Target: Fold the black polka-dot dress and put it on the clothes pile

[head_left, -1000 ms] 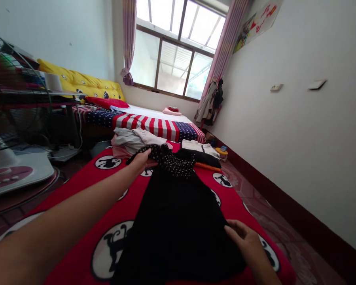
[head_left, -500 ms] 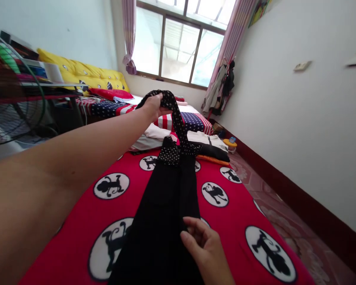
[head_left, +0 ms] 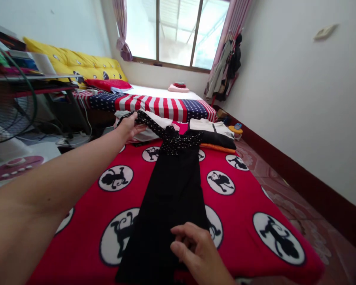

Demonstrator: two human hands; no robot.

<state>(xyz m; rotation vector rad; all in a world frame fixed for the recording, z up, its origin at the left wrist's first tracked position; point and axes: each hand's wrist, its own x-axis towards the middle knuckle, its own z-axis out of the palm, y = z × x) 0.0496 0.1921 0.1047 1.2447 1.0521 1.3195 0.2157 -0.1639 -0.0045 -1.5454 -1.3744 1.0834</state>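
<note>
A black dress (head_left: 172, 190) with a white-dotted top lies lengthwise on a red blanket (head_left: 240, 202) printed with black monkeys in white circles. My left hand (head_left: 129, 126) reaches far forward and grips the dotted sleeve of the dress, holding it out to the left over a pile of light clothes (head_left: 150, 132). My right hand (head_left: 195, 249) rests near me on the skirt's lower edge, fingers curled and pressing the fabric.
Folded black-and-white clothes (head_left: 212, 134) lie on the blanket's far right corner. A bed with a stars-and-stripes cover (head_left: 163, 105) stands beyond. A fan (head_left: 8, 103) and cluttered shelf are at left. A white wall (head_left: 299, 99) and tiled floor run along the right.
My left hand, which had lifted the dotted sleeve high, has lowered it out to the left. My right hand moved from the skirt's right edge to its lower middle.
</note>
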